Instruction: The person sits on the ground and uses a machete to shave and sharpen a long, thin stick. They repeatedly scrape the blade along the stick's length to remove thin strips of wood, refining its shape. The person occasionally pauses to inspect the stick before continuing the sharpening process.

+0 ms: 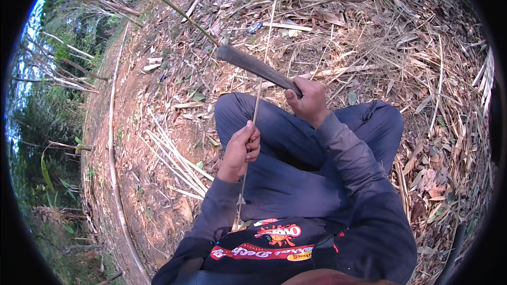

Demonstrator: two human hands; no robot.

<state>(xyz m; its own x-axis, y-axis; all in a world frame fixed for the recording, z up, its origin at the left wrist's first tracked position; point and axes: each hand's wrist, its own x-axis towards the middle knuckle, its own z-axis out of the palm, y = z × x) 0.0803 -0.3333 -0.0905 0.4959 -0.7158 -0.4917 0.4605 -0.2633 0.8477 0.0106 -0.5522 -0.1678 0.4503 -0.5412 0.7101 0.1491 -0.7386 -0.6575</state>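
My left hand (pixel 242 149) is closed in a pinch around a long, thin pale strip (pixel 257 106), which looks like split bamboo. The strip runs from near my waist, past my left knee and out over the ground litter. My right hand (pixel 310 100) grips the narrower end of a dark grey-brown, club-like tool (pixel 257 67). Its thick end points up and left, and its middle crosses over the strip. Whether the two touch I cannot tell, nor whether the tool has a blade.
Cut pale strips (pixel 177 161) lie in a bunch left of my crossed legs (pixel 285 163). A long pole (pixel 112 148) lies farther left, before shrubs. A green stem (pixel 169 4) slants in from the top. Dry leaves and a small blue wrapper (pixel 254 28) litter the ground.
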